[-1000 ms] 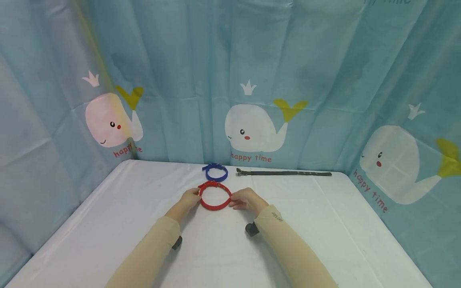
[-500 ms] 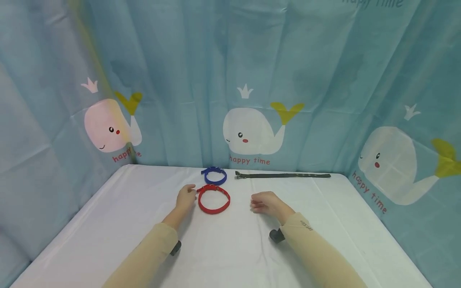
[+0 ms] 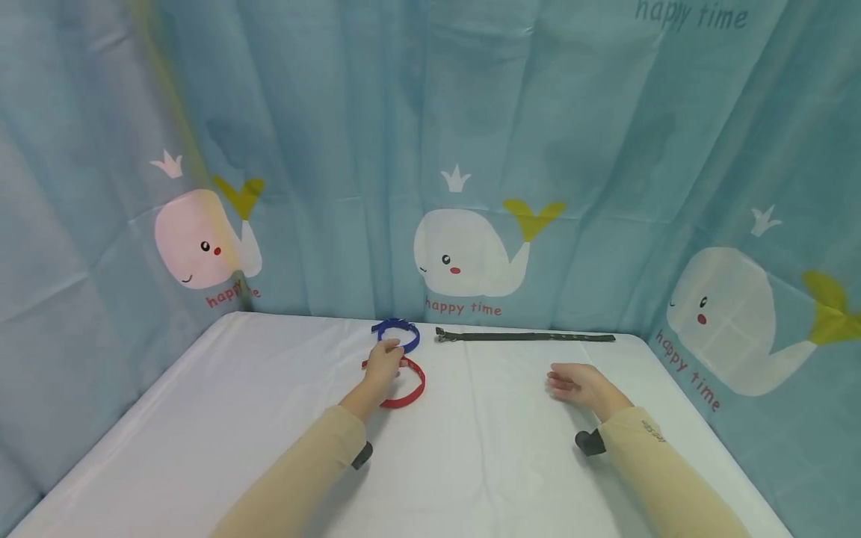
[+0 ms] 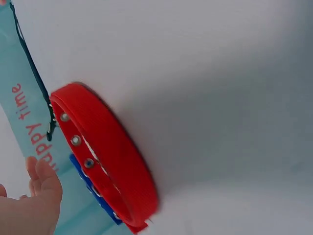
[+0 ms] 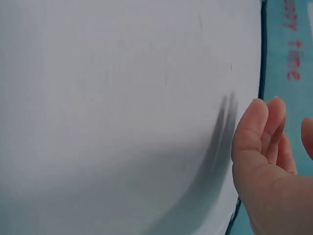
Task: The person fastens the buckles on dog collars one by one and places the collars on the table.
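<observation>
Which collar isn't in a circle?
The dark collar, at the back right: it lies stretched out in a straight line, while the red collar and the blue collar are each curved into a loop.

A looped red collar [image 4: 117, 147] lies near a blue collar [image 3: 416, 340].

Beige slvs [image 3: 299, 467], small R-cuff print [image 3: 652, 430], blk wrist cams [image 3: 590, 442]

A light-blue curtain [image 3: 336, 119] — crowned pale whales [image 3: 464, 254], yellow tails [image 3: 533, 220], red lettering [image 3: 447, 306] — behind a white table [image 3: 511, 456]
</observation>
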Tool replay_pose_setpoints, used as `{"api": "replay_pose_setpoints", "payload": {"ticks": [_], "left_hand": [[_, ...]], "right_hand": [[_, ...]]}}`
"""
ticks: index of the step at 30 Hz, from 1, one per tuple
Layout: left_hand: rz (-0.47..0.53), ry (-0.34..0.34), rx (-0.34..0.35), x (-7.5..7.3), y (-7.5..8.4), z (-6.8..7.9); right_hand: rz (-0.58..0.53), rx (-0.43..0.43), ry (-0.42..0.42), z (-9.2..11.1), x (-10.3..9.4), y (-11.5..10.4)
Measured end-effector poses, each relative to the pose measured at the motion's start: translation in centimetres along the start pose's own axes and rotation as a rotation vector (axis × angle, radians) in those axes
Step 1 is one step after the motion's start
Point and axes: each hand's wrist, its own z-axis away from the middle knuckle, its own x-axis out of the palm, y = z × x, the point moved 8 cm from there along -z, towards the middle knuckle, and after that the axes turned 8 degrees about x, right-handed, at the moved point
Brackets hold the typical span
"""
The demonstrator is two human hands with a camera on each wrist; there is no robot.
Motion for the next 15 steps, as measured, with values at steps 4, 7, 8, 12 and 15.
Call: {"api": "replay_pose_setpoints", "payload": {"ticks": [4,7,8,12,15], "left_hand": [[0.025,-0.028,-0.043,1.8,0.3,-0.3],[0.056,-0.051,-0.105,3.1,0.0,-0.6],[0.073,-0.055,-0.124,3.6,-0.1,-0.7],[0.081,-0.067,-0.160,4.9,-0.7,-1.5],[0.032,-0.076,-0.133,5.7,-0.9,-2.6]], "right_hand": [[-0.013,0.004,0.006,-0.4,-2.2,-1.0],[0.002,-0.012,0.020,-0.7,-3.7,-1.7],[0.011,-0.021,0.021,-0.8,-4.1,-1.9],[0.083,-0.091,0.006,-1.1,-5.4,-3.0],[0.196,-0.176,0.004,-1.3,-6.6,-3.7]]}}
